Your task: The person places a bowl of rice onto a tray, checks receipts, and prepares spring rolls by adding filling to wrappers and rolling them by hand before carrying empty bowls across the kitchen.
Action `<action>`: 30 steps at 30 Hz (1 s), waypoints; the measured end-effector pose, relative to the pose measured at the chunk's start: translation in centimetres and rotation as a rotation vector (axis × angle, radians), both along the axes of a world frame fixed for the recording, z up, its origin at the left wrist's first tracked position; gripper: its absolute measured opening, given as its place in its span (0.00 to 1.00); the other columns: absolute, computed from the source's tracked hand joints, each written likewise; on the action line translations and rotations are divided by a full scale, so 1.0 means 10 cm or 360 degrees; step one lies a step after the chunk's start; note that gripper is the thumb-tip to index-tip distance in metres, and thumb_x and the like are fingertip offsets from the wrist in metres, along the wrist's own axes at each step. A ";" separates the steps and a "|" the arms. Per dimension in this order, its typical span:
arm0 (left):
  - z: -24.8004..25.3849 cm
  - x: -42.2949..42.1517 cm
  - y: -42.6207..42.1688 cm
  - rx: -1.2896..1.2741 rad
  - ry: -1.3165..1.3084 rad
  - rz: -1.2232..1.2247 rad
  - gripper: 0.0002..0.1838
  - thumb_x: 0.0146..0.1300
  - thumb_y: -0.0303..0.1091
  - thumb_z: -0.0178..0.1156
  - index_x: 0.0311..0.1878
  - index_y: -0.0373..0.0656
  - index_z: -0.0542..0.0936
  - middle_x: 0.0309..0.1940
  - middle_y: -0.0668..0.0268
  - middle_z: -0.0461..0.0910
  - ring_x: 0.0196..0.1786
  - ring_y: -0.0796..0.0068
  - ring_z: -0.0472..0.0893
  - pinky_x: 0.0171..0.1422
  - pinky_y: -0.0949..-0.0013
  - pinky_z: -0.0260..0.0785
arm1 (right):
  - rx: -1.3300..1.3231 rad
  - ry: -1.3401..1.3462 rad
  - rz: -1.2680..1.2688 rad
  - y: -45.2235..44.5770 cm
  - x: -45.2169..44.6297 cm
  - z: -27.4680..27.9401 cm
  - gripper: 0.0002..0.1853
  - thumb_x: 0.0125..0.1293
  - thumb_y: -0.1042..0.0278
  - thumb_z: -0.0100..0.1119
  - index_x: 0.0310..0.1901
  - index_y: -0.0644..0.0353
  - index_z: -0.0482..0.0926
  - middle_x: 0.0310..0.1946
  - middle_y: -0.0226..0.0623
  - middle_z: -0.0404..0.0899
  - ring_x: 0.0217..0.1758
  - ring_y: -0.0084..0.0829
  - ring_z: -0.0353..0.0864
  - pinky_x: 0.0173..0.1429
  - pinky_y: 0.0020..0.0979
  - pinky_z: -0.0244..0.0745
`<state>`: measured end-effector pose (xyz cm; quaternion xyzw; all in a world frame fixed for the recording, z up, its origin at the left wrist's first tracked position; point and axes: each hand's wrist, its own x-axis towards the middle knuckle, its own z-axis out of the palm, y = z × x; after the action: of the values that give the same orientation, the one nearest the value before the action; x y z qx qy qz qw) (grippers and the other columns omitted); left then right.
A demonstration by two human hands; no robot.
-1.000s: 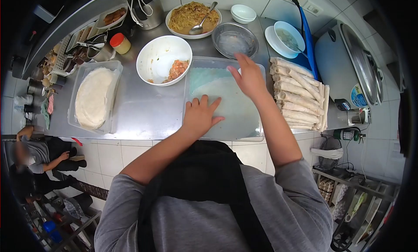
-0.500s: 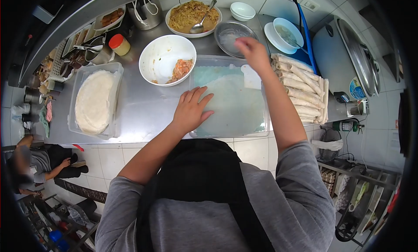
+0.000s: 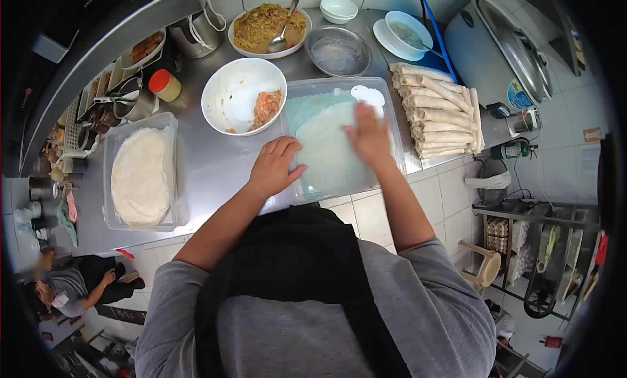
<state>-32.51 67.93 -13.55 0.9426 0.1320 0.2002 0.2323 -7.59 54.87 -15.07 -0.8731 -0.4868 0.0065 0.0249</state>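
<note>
My left hand (image 3: 274, 164) lies palm down at the left edge of a clear plastic tray (image 3: 297, 194), fingers stretched and holding nothing. On the tray is a thin, pale round wrapper (image 3: 330, 143). My right hand (image 3: 369, 137) is open over the wrapper's right side, its fingers slightly blurred; whether it presses on the wrapper I cannot tell. Just beyond those fingers sits a white plastic scraper (image 3: 368, 96). A white bowl (image 3: 225, 94) with some pinkish filling (image 3: 266, 110) stands behind my left hand. Behind the tray is a metal bowl (image 3: 338, 52) with cloudy contents.
Rolled wrappers (image 3: 441, 116) are piled at the right. A plastic container (image 3: 173, 182) holds a stack of round wrappers (image 3: 140, 175) at the left. Noodle-like food (image 3: 269, 26) fills a dish at the back. A large lidded pot (image 3: 483, 51) stands far right. Another person (image 3: 81, 283) sits at lower left.
My right hand has come back from the metal bowl to the wrapper on the tray. The left hand stays near the tray's left edge. The camera view has shifted somewhat.
</note>
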 end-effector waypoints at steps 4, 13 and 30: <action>-0.03 -0.01 0.04 -0.0035 -0.0026 -0.0008 0.23 0.57 0.41 0.68 0.53 0.44 0.75 0.56 0.62 0.74 0.62 0.59 0.72 0.65 0.58 0.63 | 0.0028 -0.0093 -0.0146 -0.17 -0.22 0.00 0.39 0.74 0.42 0.42 0.78 0.55 0.48 0.80 0.36 0.47 0.83 0.38 0.43 0.81 0.54 0.34; -0.02 -0.04 0.03 0.0029 -0.0013 -0.0008 0.23 0.57 0.41 0.68 0.54 0.44 0.74 0.55 0.62 0.73 0.62 0.60 0.71 0.64 0.58 0.63 | 0.0074 0.0041 -0.0136 -0.25 -0.04 0.01 0.36 0.75 0.44 0.40 0.77 0.56 0.52 0.79 0.37 0.50 0.82 0.35 0.47 0.81 0.53 0.34; 0.04 -0.15 1.76 -0.2176 -0.0868 0.1313 0.17 0.61 0.21 0.55 0.53 0.35 0.80 0.48 0.58 0.82 0.49 0.61 0.81 0.55 0.61 0.71 | -0.0521 0.0277 0.0605 2.21 -1.22 0.79 0.26 0.75 0.54 0.44 0.65 0.63 0.71 0.64 0.52 0.70 0.65 0.50 0.72 0.67 0.41 0.70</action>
<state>-33.96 85.55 -13.19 0.3894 0.4970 0.3657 0.6838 -19.83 76.93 -7.16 -0.7546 -0.6305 0.1649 -0.0766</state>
